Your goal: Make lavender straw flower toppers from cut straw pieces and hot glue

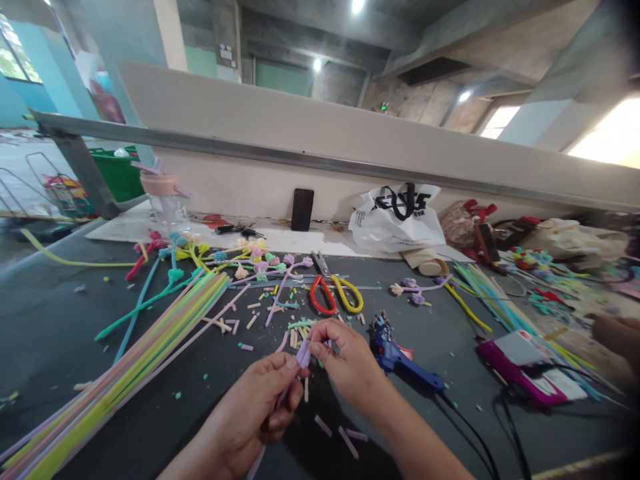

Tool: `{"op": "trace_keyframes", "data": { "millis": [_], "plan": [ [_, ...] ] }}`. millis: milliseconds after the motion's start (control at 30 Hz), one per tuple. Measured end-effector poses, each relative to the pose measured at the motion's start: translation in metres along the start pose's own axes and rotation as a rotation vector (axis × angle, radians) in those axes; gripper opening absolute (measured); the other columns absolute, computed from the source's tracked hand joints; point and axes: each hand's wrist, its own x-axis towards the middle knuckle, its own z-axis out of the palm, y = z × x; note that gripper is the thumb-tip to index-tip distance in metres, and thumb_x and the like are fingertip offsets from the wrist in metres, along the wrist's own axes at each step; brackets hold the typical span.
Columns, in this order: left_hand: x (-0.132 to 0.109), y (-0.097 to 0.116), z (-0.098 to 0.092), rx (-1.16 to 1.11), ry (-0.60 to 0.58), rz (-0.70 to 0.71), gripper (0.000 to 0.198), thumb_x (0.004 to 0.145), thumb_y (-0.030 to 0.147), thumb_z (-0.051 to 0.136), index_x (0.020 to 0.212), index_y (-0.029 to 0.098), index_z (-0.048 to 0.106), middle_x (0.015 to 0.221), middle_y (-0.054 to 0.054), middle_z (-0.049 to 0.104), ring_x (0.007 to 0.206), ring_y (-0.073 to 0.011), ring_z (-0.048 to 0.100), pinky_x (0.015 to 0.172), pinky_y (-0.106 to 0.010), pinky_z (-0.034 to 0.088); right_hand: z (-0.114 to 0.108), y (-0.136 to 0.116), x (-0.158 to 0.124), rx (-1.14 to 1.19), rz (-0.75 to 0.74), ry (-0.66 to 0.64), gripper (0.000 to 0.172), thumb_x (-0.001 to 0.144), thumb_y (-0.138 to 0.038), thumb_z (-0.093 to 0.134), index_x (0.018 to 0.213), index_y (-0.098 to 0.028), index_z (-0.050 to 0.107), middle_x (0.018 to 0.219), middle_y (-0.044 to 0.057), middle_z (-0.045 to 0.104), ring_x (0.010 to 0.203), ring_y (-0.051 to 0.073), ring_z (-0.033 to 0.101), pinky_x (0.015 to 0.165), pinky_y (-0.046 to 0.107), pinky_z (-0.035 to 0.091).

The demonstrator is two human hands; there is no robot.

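My left hand [255, 393] pinches a lavender pipe-cleaner flower [303, 353] between thumb and finger, and its stem runs down below the palm. On the flower's other side, my right hand [345, 357] has its thumb and forefinger closed on the lavender pieces. The fingertips partly hide the flower. Just beyond the hands lie scissors [334, 293] with one red and one yellow handle. To the right of my right hand rests a blue hot glue gun [407, 367] with a fouled tip. Short cut pipe-cleaner pieces [349, 443] are scattered around both hands.
A bundle of long pipe cleaners [165, 340] spans the left side. Finished flower stems [250, 257] lie behind it. A phone [303, 209] leans on the back board beside a white bag [397, 223]. At right are a magenta box [525, 373], cords and another person's hand [617, 340].
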Motion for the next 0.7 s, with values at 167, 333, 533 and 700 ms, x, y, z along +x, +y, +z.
{"op": "trace_keyframes", "data": {
  "millis": [167, 333, 533, 700],
  "plan": [
    [-0.0004, 0.0015, 0.0011, 0.029, 0.020, -0.003, 0.022, 0.081, 0.039, 0.053, 0.075, 0.017, 0.048, 0.054, 0.007, 0.047, 0.031, 0.0007, 0.022, 0.035, -0.018, 0.004, 0.0030, -0.0020, -0.0020, -0.012, 0.066, 0.007, 0.009, 0.073, -0.013, 0.053, 0.065, -0.017, 0.054, 0.064, -0.001, 0.058, 0.062, 0.012, 0.052, 0.060, 0.023, 0.039],
    [0.0015, -0.0003, -0.0001, 0.052, 0.027, -0.008, 0.024, 0.081, 0.042, 0.051, 0.080, 0.017, 0.051, 0.054, 0.007, 0.047, 0.030, 0.0011, 0.021, 0.034, -0.017, 0.004, 0.0048, -0.0028, -0.0050, -0.021, 0.120, 0.006, 0.009, 0.075, -0.014, 0.051, 0.067, -0.018, 0.054, 0.062, -0.002, 0.057, 0.060, 0.012, 0.051, 0.057, 0.022, 0.037],
    [0.0028, -0.0028, -0.0029, 0.065, 0.040, -0.003, 0.026, 0.079, 0.043, 0.053, 0.081, 0.017, 0.053, 0.054, 0.007, 0.048, 0.029, 0.0012, 0.021, 0.034, -0.017, 0.004, 0.0063, -0.0026, -0.0067, -0.025, 0.123, 0.024, 0.011, 0.076, -0.014, 0.051, 0.065, -0.018, 0.051, 0.061, -0.002, 0.056, 0.060, 0.012, 0.050, 0.058, 0.023, 0.037],
    [-0.0011, -0.0003, 0.0018, 0.072, 0.055, 0.009, 0.025, 0.078, 0.042, 0.054, 0.077, 0.017, 0.052, 0.053, 0.006, 0.049, 0.030, 0.0005, 0.022, 0.034, -0.017, 0.005, 0.0082, -0.0011, -0.0077, -0.032, 0.116, 0.039, 0.011, 0.075, -0.013, 0.051, 0.065, -0.019, 0.050, 0.062, -0.002, 0.056, 0.061, 0.013, 0.051, 0.060, 0.023, 0.037]
  ]
}}
